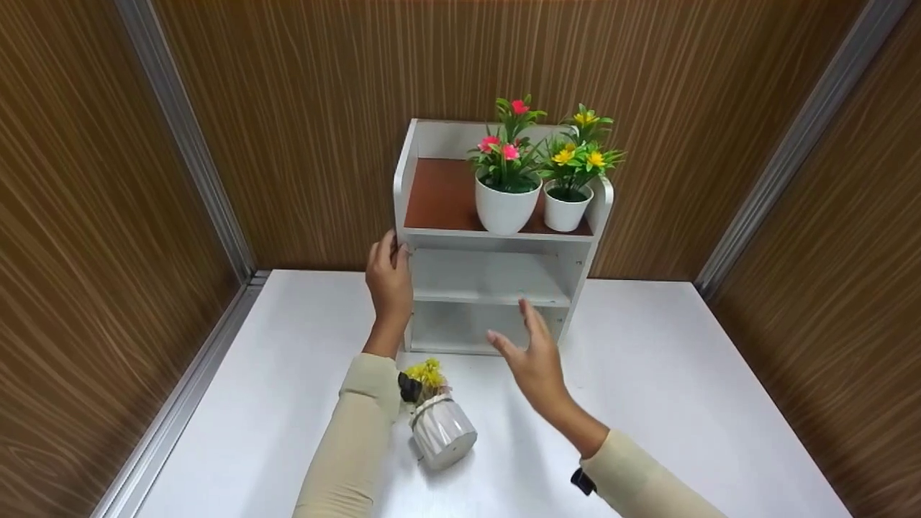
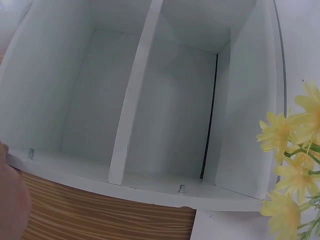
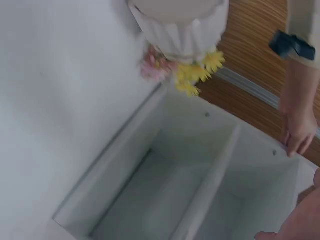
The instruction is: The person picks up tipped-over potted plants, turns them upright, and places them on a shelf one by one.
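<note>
A small white shelf unit (image 1: pixel 489 270) with a brown top board stands against the back wall. My left hand (image 1: pixel 388 277) grips the front edge of its left side panel, just below the top board. Part of that hand (image 2: pixel 12 200) shows at the left edge of the left wrist view. In front of the lower compartments my right hand (image 1: pixel 536 363) hovers, thumb and fingers spread, holding nothing. On the top board stand a white pot with pink flowers (image 1: pixel 507 205) and a smaller white pot with yellow flowers (image 1: pixel 567 212), both upright at the right.
A ribbed white flower pot (image 1: pixel 442 432) with yellow and pink flowers is on the white table (image 1: pixel 647 388), between my forearms. Its yellow flowers (image 2: pixel 295 175) come close to the left wrist camera. Wood-grain panels (image 1: pixel 288 144) enclose the table at the back and sides.
</note>
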